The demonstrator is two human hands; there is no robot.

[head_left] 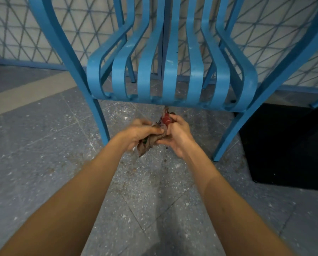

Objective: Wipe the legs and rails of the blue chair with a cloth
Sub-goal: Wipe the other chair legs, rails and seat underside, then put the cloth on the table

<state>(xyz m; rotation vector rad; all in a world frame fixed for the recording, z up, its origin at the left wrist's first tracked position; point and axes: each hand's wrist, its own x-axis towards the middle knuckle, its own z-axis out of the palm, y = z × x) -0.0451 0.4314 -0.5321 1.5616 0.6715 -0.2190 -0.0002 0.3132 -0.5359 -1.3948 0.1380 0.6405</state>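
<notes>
Nearest, two bare forearms (77, 204) stretched forward over the speckled grey floor (34, 145). Behind, across the whole upper half, the blue chair (170, 78), front legs planted left and right of the hands, a black box (283, 145) just beside it. Under the seat's front rail, left hand (137, 133) and right hand (176, 134) close together, fingers of both curled tight on one crumpled cloth (150, 143); upper tip near the rail, contact impossible to tell.
</notes>
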